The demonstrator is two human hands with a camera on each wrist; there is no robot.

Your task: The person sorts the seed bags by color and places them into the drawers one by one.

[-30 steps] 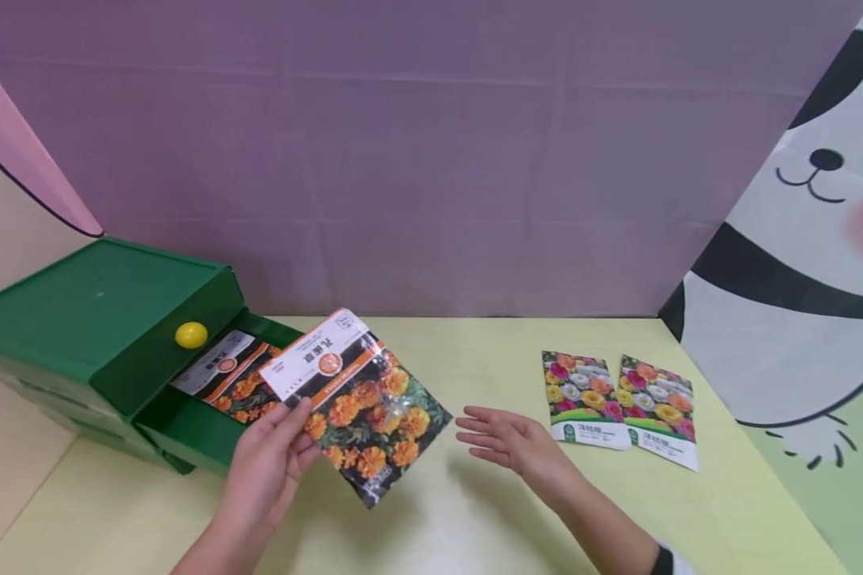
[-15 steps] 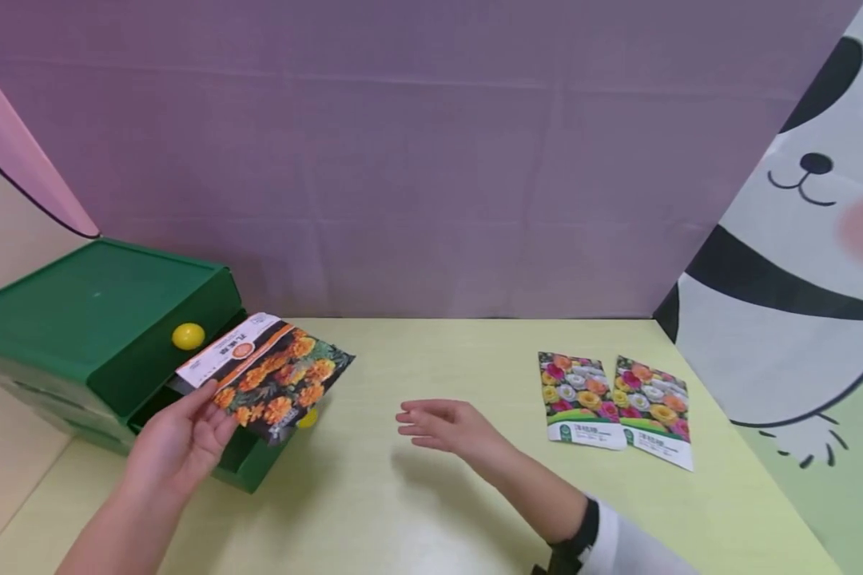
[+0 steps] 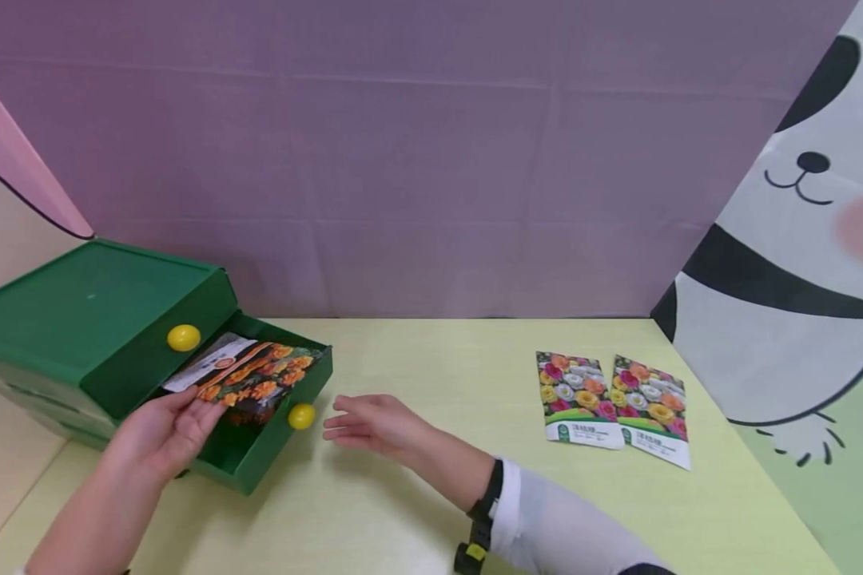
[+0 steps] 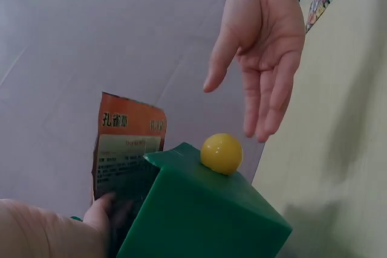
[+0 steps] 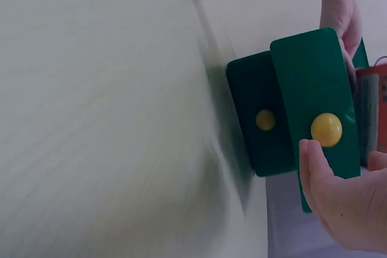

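A seed packet [image 3: 262, 375] with orange marigolds lies tilted inside the pulled-out green drawer [image 3: 280, 447]. My left hand [image 3: 161, 435] pinches its near edge, fingers underneath; another marigold packet shows partly below it. The left wrist view shows the packet's orange printed back [image 4: 130, 128] beside the drawer front. Close to the drawer's yellow knob [image 3: 301, 416] is my right hand [image 3: 381, 427], fingers extended and holding nothing. In the right wrist view its fingertips appear near the knob [image 5: 326, 130]; whether they touch it I cannot tell, though the head view shows a gap.
The green drawer cabinet [image 3: 93, 303] stands at the left, with another yellow knob [image 3: 183, 338] on its upper drawer. Two seed packets with mixed-colour flowers, one left [image 3: 578, 399] and one right [image 3: 650, 407], lie on the pale yellow table [image 3: 417, 367]. A purple backdrop [image 3: 431, 176] rises behind.
My left hand has carried the marigold packet left and down into the drawer, over the packet there. My right hand has moved left towards the drawer knob.
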